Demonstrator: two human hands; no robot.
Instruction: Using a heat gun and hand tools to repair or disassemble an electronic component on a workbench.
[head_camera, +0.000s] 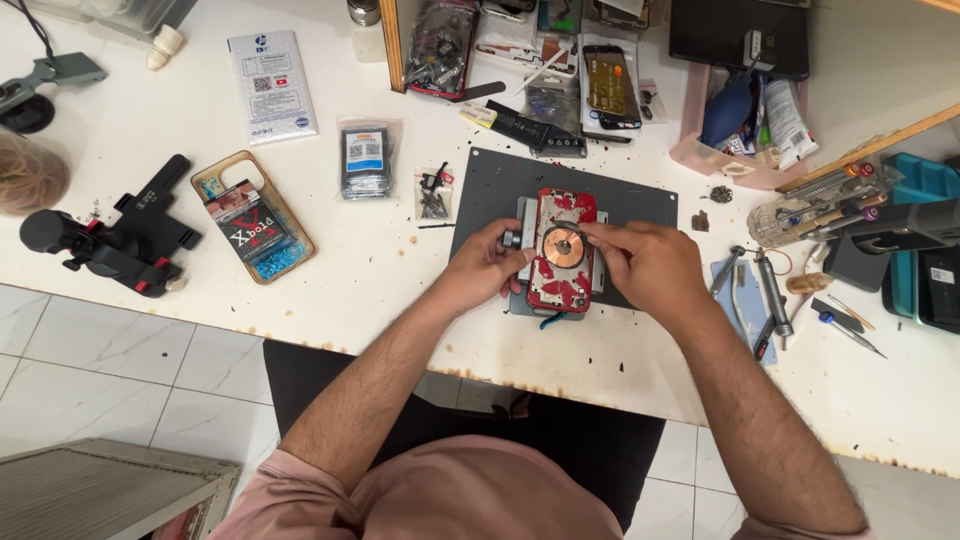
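Both hands, left hand (488, 265) and right hand (640, 265), pinch a red phone (562, 250) on a cluttered white bench (400, 290) above tiled floor (120, 370).

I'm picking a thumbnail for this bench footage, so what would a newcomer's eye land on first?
First, the red phone body with its copper coil ring, clamped in a metal holder on the dark grey mat at the centre of the white table, with the left hand and right hand on either side of it. Next, the black camera-like device with red accents at far left.
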